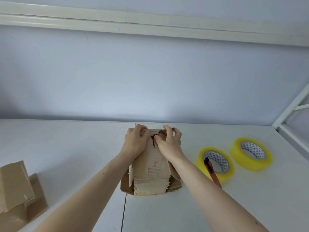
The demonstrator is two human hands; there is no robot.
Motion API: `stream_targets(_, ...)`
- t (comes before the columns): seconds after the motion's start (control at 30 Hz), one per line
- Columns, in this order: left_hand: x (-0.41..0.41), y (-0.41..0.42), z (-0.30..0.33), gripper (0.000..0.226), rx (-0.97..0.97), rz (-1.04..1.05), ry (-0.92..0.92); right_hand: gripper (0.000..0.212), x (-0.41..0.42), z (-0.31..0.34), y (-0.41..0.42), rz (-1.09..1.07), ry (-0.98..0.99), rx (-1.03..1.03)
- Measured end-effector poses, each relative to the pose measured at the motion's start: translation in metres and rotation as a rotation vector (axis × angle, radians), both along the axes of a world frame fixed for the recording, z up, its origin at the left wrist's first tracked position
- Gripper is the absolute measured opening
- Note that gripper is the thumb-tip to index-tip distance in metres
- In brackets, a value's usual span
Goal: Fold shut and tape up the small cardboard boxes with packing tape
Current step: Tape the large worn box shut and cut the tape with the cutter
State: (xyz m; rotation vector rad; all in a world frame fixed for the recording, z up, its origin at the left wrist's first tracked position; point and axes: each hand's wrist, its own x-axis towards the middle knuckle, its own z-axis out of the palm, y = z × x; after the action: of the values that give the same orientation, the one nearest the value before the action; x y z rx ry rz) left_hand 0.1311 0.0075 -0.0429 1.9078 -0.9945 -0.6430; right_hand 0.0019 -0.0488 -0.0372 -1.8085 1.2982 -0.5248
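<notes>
**Both hands on the far end of a beat-up box**

So the box (151, 166) sits in the middle of the white table (66, 148), worn and torn along its edges, with the near flaps sticking out loose at the bottom end. Both hands are working the far end of it.

The left hand (136, 142) has its fingers curled over the far left corner of the box, thumb pressing on the top flap, so it's gripping the cardboard. The right hand (170, 141) is right next to it, fingers bent and hooked over the far right corner, thumb tip pushing down at the dark gap where the flaps meet. That gap runs between the two thumbs.

Off past the right hand's fingers, well apart from the box, there are two yellow tape rolls (215, 164) lying flat side by side. A red-and-black box cutter (212, 173) rests across the nearer roll, its lower end down on the table.

Way off on the left hand's side, near the table's edge, there's a stack of other brown boxes (18, 190) that look already closed up.
</notes>
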Motion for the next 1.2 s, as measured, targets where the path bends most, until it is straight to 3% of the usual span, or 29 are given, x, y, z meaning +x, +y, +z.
stream_targets(0.13,0.003,-0.002,-0.003,0.015,-0.024,-0.003,-0.013,0.058,-0.001,0.009,-0.009,-0.001,-0.006,0.035)
stream_targets(0.3,0.005,-0.002,-0.006,0.021,-0.030,-0.001,-0.008,0.063,0.008,0.016,-0.019,0.016,0.208,-0.079)
stream_targets(0.43,0.005,-0.002,-0.006,0.023,-0.019,0.014,-0.009,0.049,0.003,0.015,-0.022,0.047,0.140,-0.031)
stream_targets(0.53,0.006,-0.001,-0.004,0.018,-0.033,0.080,0.014,0.061,-0.008,0.020,-0.019,0.056,0.065,0.014)
stream_targets(0.7,0.010,0.007,0.007,0.008,0.030,0.245,-0.001,0.052,-0.020,0.037,-0.004,0.079,0.406,-0.422)
stream_targets(0.8,0.012,0.016,0.019,0.013,0.147,0.260,-0.084,0.040,-0.019,0.038,0.002,0.167,0.508,-0.388)
stream_targets(0.93,0.019,0.026,0.031,0.029,0.257,0.206,-0.208,0.036,-0.011,0.033,0.004,0.235,0.441,-0.354)
stream_targets(1.07,0.025,0.031,0.023,0.051,0.260,0.060,-0.038,0.035,-0.002,0.037,-0.004,0.290,0.416,-0.372)
stream_targets(1.2,0.002,0.028,0.012,0.053,0.058,0.159,0.254,0.044,0.005,0.040,-0.003,0.166,0.562,-0.496)
